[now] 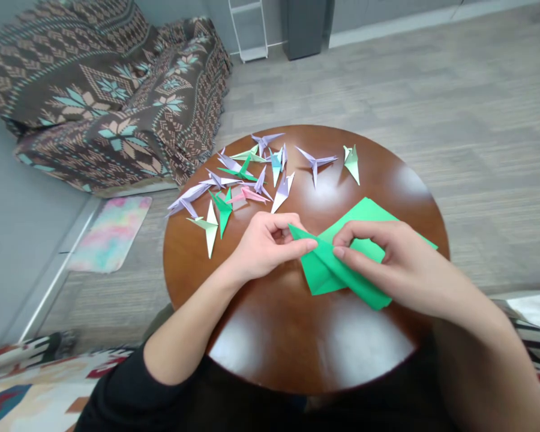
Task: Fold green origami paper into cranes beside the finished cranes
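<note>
A sheet of bright green paper [328, 273], partly folded, lies on the round brown table [270, 342]. My left hand [263, 243] pinches its left corner between thumb and forefinger. My right hand [387, 258] is curled over the paper's middle, with fingertips pressing a fold and the thumb underneath. The two hands nearly touch at the fold.
Several folded paper cranes [247, 174] in lilac, green, pink and white lie across the table's far side, and a pale green crane [351, 161] sits apart at the right. A sofa under a patterned brown blanket [108, 90] stands at the far left. A pastel mat [110, 231] lies on the floor.
</note>
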Demonstrator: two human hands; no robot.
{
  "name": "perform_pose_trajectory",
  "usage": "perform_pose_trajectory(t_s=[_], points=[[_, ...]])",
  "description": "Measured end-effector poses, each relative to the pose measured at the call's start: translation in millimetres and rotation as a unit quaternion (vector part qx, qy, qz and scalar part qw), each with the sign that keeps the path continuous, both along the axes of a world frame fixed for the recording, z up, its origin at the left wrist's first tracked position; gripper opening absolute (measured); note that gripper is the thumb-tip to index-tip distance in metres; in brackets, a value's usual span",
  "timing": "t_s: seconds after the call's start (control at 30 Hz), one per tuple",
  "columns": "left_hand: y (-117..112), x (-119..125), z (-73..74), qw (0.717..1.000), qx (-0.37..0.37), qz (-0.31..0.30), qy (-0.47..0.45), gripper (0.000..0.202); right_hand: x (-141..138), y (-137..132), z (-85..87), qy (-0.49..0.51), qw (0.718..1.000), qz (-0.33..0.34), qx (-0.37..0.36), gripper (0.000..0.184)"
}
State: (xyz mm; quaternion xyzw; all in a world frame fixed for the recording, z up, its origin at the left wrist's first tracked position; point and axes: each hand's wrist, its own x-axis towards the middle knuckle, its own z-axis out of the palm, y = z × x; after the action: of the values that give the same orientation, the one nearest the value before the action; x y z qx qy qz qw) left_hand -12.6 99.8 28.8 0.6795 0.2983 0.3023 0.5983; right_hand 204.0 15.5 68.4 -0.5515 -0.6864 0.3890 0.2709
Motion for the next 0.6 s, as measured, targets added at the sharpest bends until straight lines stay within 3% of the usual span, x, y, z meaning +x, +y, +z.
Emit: perform_pose_trajectory(t_s=[0.23,0.43,0.6], points=[[-0.7,1.6,2.5,1.0,0.021,0.004,0.008,0.035,-2.3,1.2,-1.4,-0.02,1.0,0.009,0.017,0.024],[4.3,-0.9,-3.5,0.996,0.033,0.062,-0.049,0.029,1.8,0.1,1.4,-0.032,0.999,0.015,0.028,0.025],[6.2,-1.8,-6.7,0.994,0.03,0.069,-0.08,0.025,2.6,0.0,2.2,-0.04,0.998,0.022,0.038,0.026]])
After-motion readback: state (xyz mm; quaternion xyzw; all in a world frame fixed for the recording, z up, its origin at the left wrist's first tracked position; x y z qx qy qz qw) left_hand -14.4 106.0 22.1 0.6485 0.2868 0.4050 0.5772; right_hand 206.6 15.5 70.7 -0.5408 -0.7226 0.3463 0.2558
